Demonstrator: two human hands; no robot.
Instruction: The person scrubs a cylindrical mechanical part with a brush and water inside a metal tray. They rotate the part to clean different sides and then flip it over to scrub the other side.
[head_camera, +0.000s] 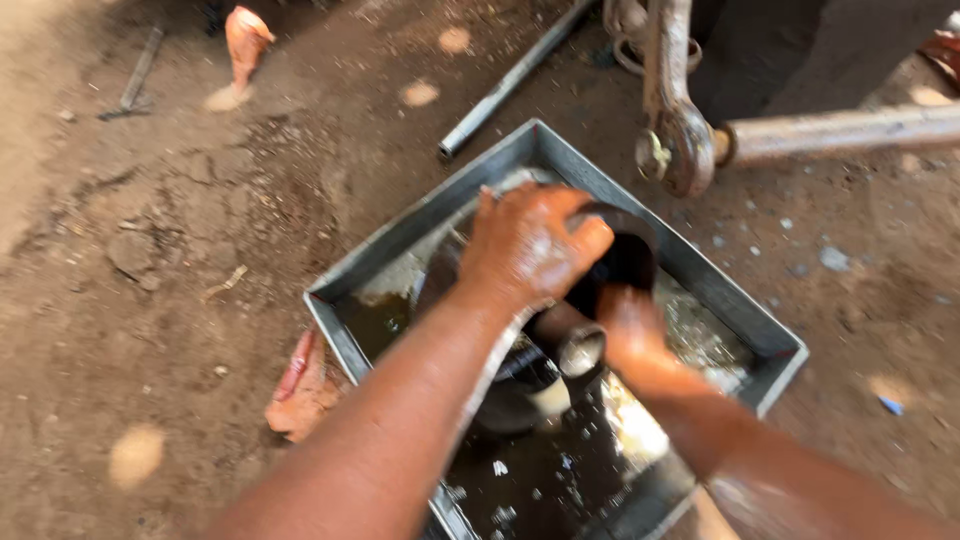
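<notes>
- While the left hand (525, 245) curls its wet fingers (580, 240) over the rim of a dark, round metal part (625, 262), that part sits inside a shallow square grey metal tray (700, 275) of dirty liquid.
- Right hand (632, 335) presses against the same part from below — whether its fingers are spread or closed cannot be told.
- Around the tray: bare dirt floor (150, 300), a grey metal pipe (505, 85), a rusty jointed rod (680, 140) — and an orange rag (300, 385) beside the tray's near-left wall.

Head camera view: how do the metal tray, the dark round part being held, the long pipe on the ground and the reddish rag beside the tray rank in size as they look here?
1. Metal tray, largest.
2. Long pipe, thin, partly cut off.
3. Dark round part, mostly hidden by the left hand and right hand.
4. Reddish rag.
The last two look alike; unsure.
</notes>
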